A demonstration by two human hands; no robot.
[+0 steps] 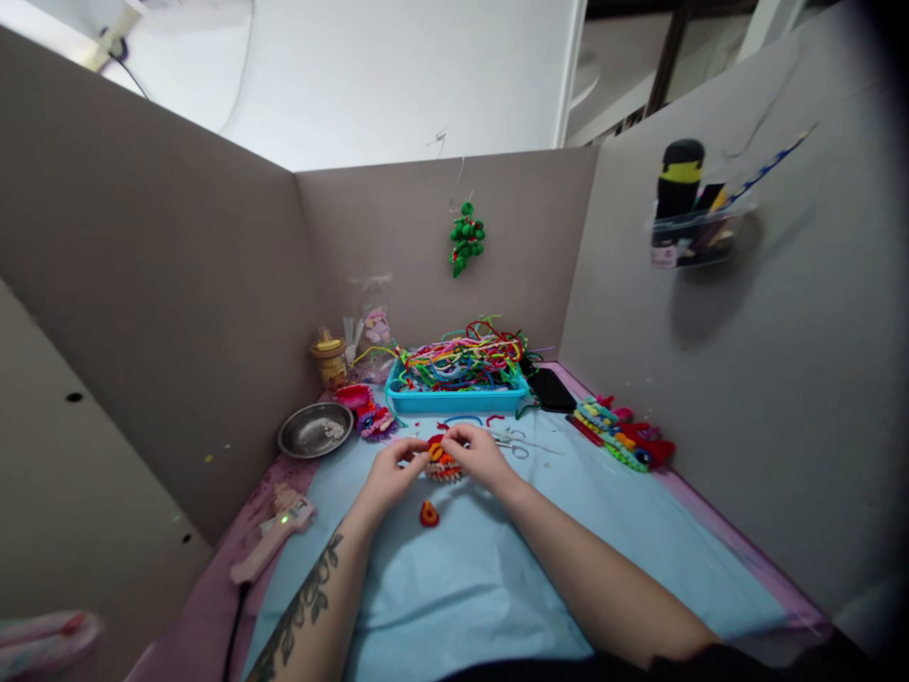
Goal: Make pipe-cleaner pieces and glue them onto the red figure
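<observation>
My left hand (398, 468) and my right hand (477, 455) meet over the blue cloth, fingers closed around a small red and orange fuzzy craft piece (444, 470) with a pale ridged lower edge. It looks made of bent pipe cleaners. The left fingers pinch its left side; the right fingertips press at its top right and partly cover it. Just below, a small red and orange teardrop-shaped piece (429, 513) lies loose. Scissors (520, 443) rest right of the hands, beside short red and blue pipe cleaner bits.
Behind the hands stands a blue tray (454, 403) heaped with colourful pipe cleaners. A metal bowl (315, 431) and a pink hot glue gun (274, 542) with a cord lie left. To the right are a black phone (552, 390) and finished fuzzy pieces (625, 436). Grey panels enclose three sides.
</observation>
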